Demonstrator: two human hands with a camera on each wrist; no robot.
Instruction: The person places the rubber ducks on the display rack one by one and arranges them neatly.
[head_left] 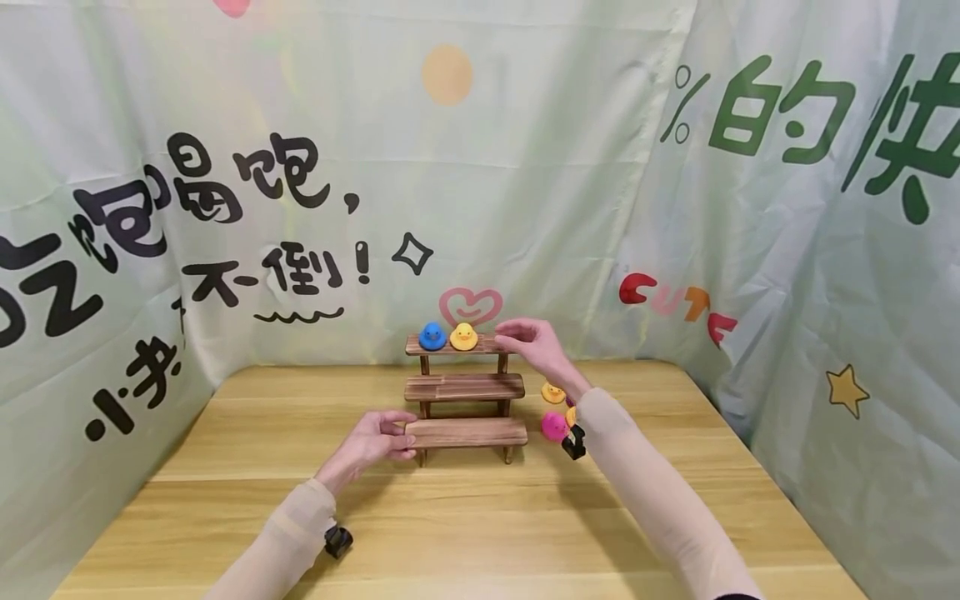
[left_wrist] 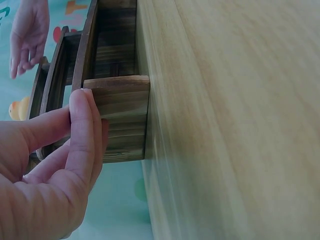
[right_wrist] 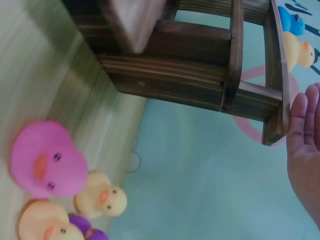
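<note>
A three-tier wooden stand rises in steps on the table in the head view. My left hand grips the left end of its lowest tier between thumb and fingers. On the top tier sit a blue rubber duck and, to its right, a yellow rubber duck. Beside that yellow duck, my right hand has its fingertips right at the top tier's right end. The right wrist view shows its fingers extended, with nothing held.
Right of the stand, a pink duck, two yellowish ducks and a partly hidden purple duck lie grouped on the wooden table. A printed cloth curtain surrounds the table's back and sides.
</note>
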